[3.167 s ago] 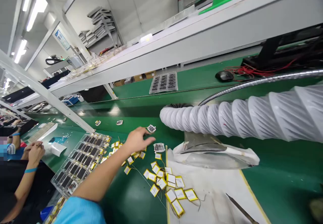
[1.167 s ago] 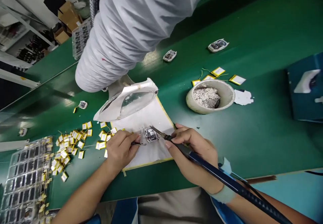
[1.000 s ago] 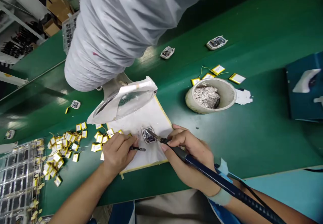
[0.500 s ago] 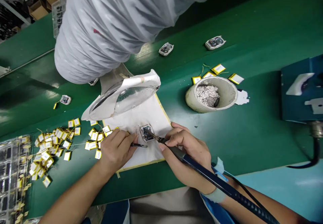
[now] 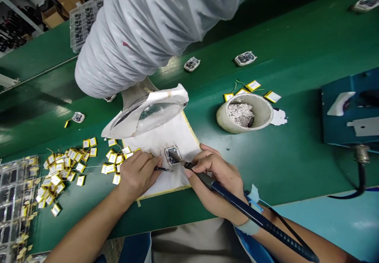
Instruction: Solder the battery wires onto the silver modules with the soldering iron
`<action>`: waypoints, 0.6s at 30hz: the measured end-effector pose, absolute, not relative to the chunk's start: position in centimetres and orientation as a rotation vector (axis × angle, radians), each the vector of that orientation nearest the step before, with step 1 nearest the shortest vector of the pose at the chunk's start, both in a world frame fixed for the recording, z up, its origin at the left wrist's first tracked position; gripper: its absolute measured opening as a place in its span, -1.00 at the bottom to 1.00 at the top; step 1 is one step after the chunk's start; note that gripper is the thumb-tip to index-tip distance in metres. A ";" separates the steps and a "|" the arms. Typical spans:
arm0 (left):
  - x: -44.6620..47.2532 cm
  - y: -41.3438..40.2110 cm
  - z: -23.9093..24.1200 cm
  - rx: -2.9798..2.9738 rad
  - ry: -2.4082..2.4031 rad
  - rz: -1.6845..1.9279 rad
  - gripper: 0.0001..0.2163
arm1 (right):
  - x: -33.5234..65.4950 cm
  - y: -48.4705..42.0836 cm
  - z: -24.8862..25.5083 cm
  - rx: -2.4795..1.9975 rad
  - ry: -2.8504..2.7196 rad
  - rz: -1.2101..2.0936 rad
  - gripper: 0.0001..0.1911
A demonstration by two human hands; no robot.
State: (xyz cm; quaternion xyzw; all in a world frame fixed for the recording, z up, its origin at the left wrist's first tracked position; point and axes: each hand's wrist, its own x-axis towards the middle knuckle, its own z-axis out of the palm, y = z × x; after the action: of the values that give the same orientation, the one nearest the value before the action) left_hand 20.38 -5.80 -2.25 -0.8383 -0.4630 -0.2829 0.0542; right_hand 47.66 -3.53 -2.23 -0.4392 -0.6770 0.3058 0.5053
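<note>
My right hand (image 5: pixel 217 184) is closed round a soldering iron (image 5: pixel 237 205), whose tip reaches into a small white watch-like case (image 5: pixel 172 155) with a circuit board in it. That case lies on a white sheet (image 5: pixel 166 188) with yellow edging. Just left of it, my left hand (image 5: pixel 137 176) is closed on a thin dark tool with a metal end, probably tweezers (image 5: pixel 163 170). A fine wire shows by the case's upper left corner. Beside my left hand lie several small battery cells (image 5: pixel 111 168) with yellow edges.
A grey ribbed duct (image 5: pixel 142 38) ends in a clear-windowed hood (image 5: pixel 154 113) above the sheet. At right stand a pot of metallic shavings (image 5: pixel 222 121) and a blue box (image 5: pixel 337 124). A battery pile (image 5: pixel 56 172) and clear tray (image 5: pixel 14 200) are at left; open cases (image 5: pixel 192 64) lie behind.
The view has shifted slightly, so background items sit a little differently. Both hands keep their holds, and the iron's tip stays in the case.
</note>
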 end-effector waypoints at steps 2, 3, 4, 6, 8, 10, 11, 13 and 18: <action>20.3 -5.6 -2.3 -2.552 -1.393 -0.846 -0.86 | 47.6 -3.6 -2.3 -1.059 -1.625 0.740 -0.75; 20.2 -5.5 -2.3 -2.553 -1.382 -0.842 -0.88 | 47.5 -3.6 -2.3 -1.061 -1.622 0.737 -0.75; 20.2 -5.5 -2.3 -2.552 -1.373 -0.840 -0.88 | 47.5 -3.6 -2.3 -1.064 -1.621 0.733 -0.75; 20.2 -5.5 -2.1 -2.546 -1.367 -0.847 -0.87 | 47.4 -3.6 -2.4 -1.067 -1.624 0.722 -0.76; 20.2 -6.0 -1.7 -2.574 -1.369 -0.856 -0.83 | 47.5 -3.6 -2.3 -1.062 -1.637 0.710 -0.76; 20.2 -7.0 -0.9 -2.685 -1.349 -0.832 -0.83 | 47.6 -3.5 -2.3 -1.051 -1.641 0.695 -0.75; 20.2 -7.6 -0.5 -2.762 -1.333 -0.811 -0.85 | 47.7 -3.5 -2.2 -1.042 -1.637 0.689 -0.75; 19.8 -8.5 0.4 -2.882 -1.345 -0.783 -0.87 | 47.7 -3.4 -2.2 -1.020 -1.612 0.681 -0.73; 17.4 -7.9 1.6 -2.723 -1.801 -0.626 -0.69 | 47.3 -3.3 -2.5 -0.982 -1.546 0.638 -0.73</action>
State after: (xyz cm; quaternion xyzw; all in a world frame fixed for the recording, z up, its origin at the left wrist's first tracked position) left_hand 17.38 -7.87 1.62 -0.8158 -0.5395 -0.1874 -0.0910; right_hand 47.29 -3.35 -2.55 -0.4175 -0.6576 0.2712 0.5654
